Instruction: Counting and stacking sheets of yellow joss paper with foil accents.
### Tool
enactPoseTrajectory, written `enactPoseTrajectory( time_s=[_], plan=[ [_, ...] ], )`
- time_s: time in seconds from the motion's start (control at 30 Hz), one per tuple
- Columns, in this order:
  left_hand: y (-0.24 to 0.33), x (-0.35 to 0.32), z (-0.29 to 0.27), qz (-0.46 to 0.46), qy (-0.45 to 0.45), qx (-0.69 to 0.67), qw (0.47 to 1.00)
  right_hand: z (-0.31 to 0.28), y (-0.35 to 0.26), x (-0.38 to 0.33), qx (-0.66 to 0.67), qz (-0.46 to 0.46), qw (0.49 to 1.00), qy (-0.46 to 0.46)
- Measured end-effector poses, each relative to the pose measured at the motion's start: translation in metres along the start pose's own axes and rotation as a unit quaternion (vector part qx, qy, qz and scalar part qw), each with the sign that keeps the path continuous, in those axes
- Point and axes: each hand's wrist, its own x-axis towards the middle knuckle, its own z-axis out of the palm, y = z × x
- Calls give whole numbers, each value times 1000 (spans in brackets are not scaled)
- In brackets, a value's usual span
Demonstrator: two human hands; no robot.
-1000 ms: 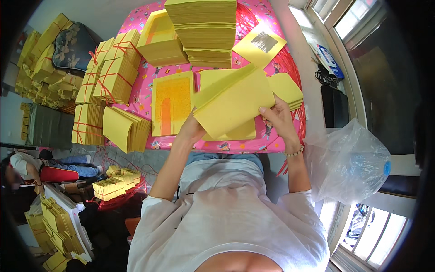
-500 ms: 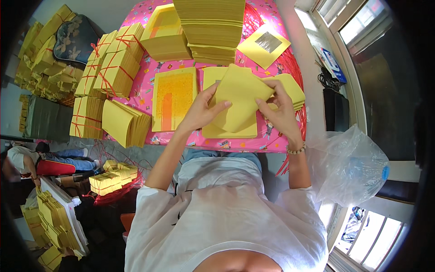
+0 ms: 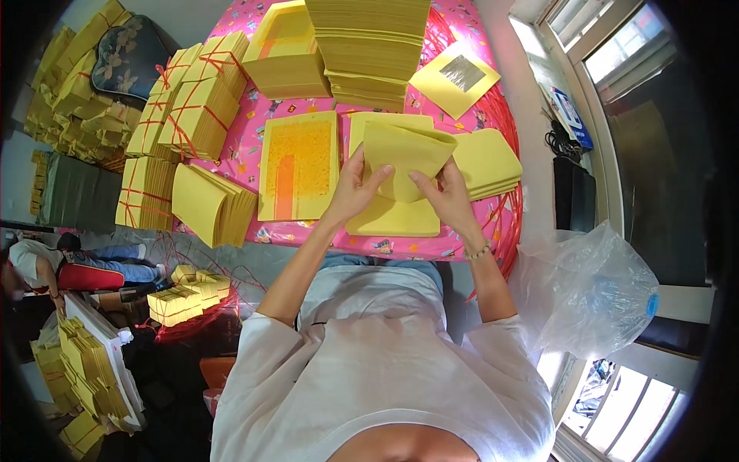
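Observation:
A yellow paper sheet (image 3: 402, 158) is bent over on itself, its upper right edge curling into an open loop. My left hand (image 3: 356, 191) pinches its left side, thumb on the front. On its lower right, my right hand (image 3: 448, 199) grips the paper with the thumb in front and fingers behind. Below the held sheet lies a flat stack of yellow paper (image 3: 394, 221), partly covered by it. Just right of my right hand sits a pile of folded yellow paper (image 3: 486, 158). Yellow paper with an orange print (image 3: 300, 165) lies left of my left hand.
Bundles tied with red string (image 3: 202, 108) and loose folded paper (image 3: 204, 204) stand at the left. A tall paper stack (image 3: 369, 54) rises at the back, near a silver-patched sheet (image 3: 462, 75). A clear plastic bag (image 3: 589, 289) hangs at the right. Another person (image 3: 38, 266) is at far left.
My hands have come closer together, the right one moving left and down. The sheet between them, flatter before, now curls over at its upper right.

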Motion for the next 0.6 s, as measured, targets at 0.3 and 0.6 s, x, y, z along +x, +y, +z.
enactPoseTrajectory(
  time_s=[0.3,0.6],
  plan=[
    [24,10,6,18,-23,37,999,-7,-14,5,43,19,999,-16],
    [39,23,22,-64,-33,-45,996,-18,-41,15,51,53,997,4]
  ],
)
